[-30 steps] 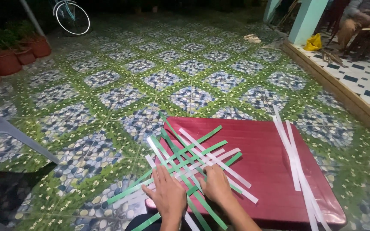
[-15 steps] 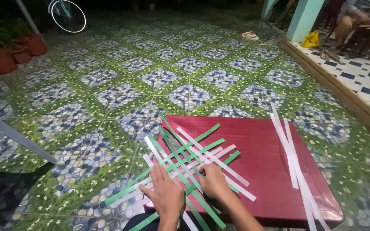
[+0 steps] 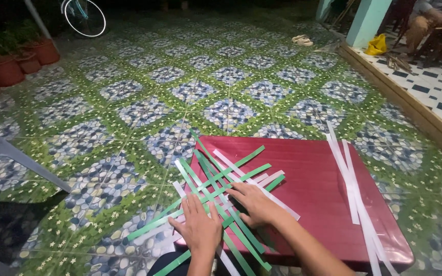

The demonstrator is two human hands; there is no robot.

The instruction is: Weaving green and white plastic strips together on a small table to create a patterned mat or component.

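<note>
Pressing flat on a lattice of crossed strips, both hands lie palm down at the near left corner of a red table [image 3: 313,179]. The left hand [image 3: 199,228] has its fingers spread and straight, gripping nothing, resting on the green strips [image 3: 216,190] where they run off the table's edge. The right hand [image 3: 256,203] lies just beside it, further onto the table, fingers extended and slightly fanned over the crossing point of the weave, also closed on nothing. White strips [image 3: 254,182] are interlaced with the green ones; how exactly they pass over and under each other beneath the palms is hidden. Several green ends hang past the table toward the floor, and the lowest ones are cut off by the bottom of the frame (as are both forearms). A loose bundle of long white strips [image 3: 350,179] lies well apart on the right side of the table, its lower ends running past the near edge. The table stands on a patterned tile floor [image 3: 190,92] of green and blue. At the left edge a grey chair [image 3: 6,153] shows only in part. Further back sit red pots [image 3: 21,64], dim and half in shadow, and a bicycle wheel [image 3: 84,18] cropped by the top. At the upper right a seated person [image 3: 431,20] is visible only partly, beside a teal pillar [image 3: 367,20] and a yellow bag [image 3: 377,45].
</note>
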